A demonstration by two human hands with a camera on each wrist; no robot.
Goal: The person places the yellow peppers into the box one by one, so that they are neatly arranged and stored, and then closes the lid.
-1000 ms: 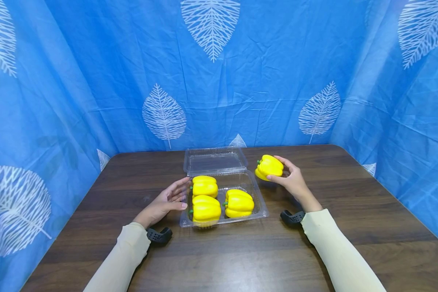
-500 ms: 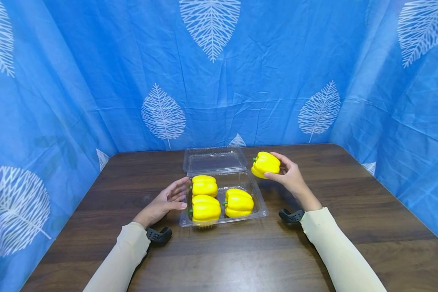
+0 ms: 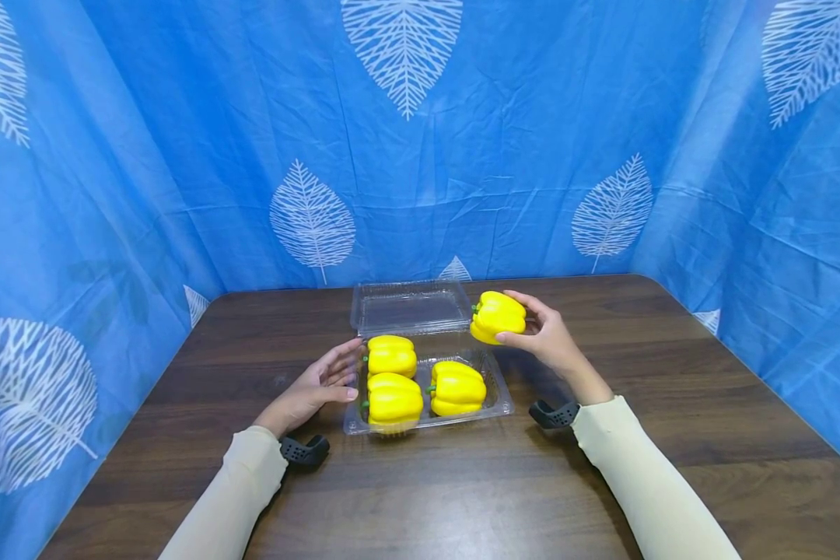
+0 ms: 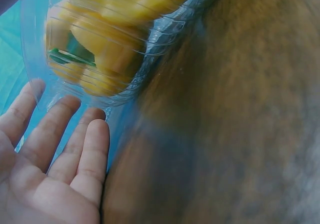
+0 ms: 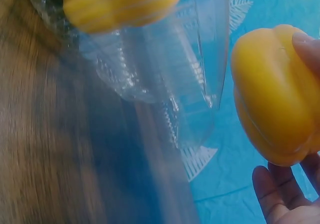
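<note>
nearest us, two cream sleeves (image 3: pixel 245 490) run out over the dark wooden desk (image 3: pixel 462 498). the left hand (image 3: pixel 313 387) lies open, fingers straight, against the left wall of the clear plastic clamshell box (image 3: pixel 498 404); the left wrist view shows the fingertips (image 4: pixel 95 129) right at the ribbed plastic. inside sit three yellow bell peppers: the front-left pepper (image 3: pixel 392 399), the front-right pepper (image 3: pixel 456 386) and the back-left pepper (image 3: pixel 390 355). the back-right corner is vacant.

a little further out, the right hand (image 3: pixel 546 338) grips a fourth yellow bell pepper (image 3: pixel 497 316), fingers curled round it, carried in the air above the box's back-right edge, green stem pointing left. behind lies the hinged clear lid (image 3: pixel 409 307), flat on the desk, then the blue leaf-print curtain (image 3: pixel 420 155).

to do this well, i'd say bring the pepper down into that vacant corner stem-side matching its neighbours, and let the left hand brace the light box so it doesn't skate.

the head view gives the whole layout and the gap. the right wrist view alone shows the pepper (image 5: pixel 275 94) clear of the box wall (image 5: pixel 210 59), not touching. the left wrist view alone confirms contact with the plastic.
</note>
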